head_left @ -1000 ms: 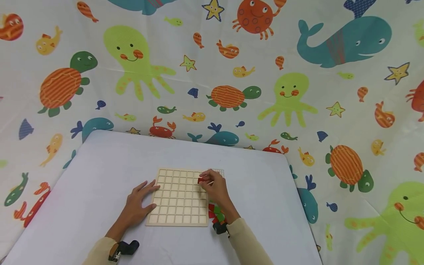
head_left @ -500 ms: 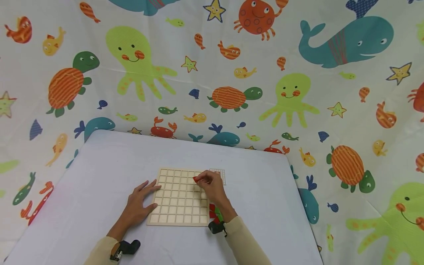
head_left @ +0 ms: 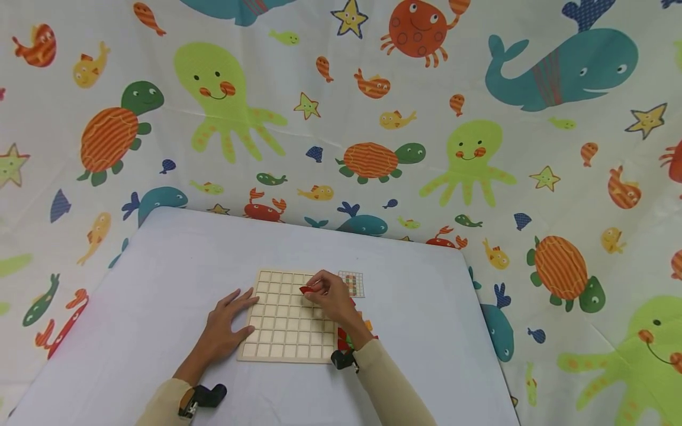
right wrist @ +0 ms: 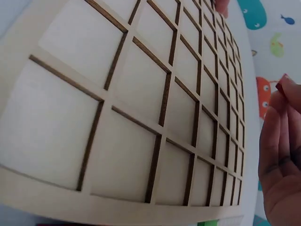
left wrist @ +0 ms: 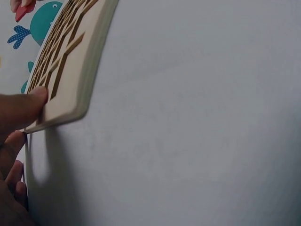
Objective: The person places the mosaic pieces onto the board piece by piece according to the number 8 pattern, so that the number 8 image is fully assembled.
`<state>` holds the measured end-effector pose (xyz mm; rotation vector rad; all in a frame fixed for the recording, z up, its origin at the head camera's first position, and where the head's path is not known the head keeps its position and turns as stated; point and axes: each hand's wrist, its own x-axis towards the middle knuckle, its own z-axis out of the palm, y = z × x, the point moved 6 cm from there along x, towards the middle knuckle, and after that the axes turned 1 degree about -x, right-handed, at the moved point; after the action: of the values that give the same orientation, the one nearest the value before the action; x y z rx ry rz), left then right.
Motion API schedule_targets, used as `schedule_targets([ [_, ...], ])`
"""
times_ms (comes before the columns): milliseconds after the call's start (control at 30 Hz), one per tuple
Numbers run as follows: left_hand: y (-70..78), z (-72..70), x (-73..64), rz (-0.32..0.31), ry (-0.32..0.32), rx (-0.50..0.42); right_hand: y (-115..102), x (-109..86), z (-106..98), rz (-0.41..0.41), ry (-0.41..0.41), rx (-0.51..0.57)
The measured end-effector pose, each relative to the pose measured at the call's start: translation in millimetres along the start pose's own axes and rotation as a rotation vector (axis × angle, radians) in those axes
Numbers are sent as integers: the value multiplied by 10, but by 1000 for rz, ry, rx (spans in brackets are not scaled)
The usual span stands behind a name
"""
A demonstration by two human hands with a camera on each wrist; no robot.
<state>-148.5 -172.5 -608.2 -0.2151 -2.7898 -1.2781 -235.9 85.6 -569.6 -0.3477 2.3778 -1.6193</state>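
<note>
Seems barely begun. See bare wood in every uncovered cell of the gridded board, on the white table. Cannot tell about the few cells hidden under the right hand. Judge as not yet laid in the red piece in hand, plus the loose coloured pieces just beside the board's right edge, partly out of sight. Note too a printed card with a coloured grid pattern, near the board's upper right corner.

Find the red piece raised above the upper part of the board, pinched between thumb and fingertips of the right hand, opened no wider than the piece itself. Find the left hand with fingers spread, gripping nothing, just touching the board's left edge, with the thumb resting on its rim
</note>
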Motion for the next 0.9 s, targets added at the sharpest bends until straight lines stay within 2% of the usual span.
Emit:
schedule_targets([
  [133,-11,-12,17,-21,-15,-9,-11,109,54,0,1,-81],
  [400,-57,-4,15,-102,-79,-21,-17,286,212,-5,28,-152],
  [767,-78,7,11,-102,-78,-30,19,415,397,99,98,-356],
  [900,-87,10,16,-100,-75,-23,25,417,437,101,112,-405],
])
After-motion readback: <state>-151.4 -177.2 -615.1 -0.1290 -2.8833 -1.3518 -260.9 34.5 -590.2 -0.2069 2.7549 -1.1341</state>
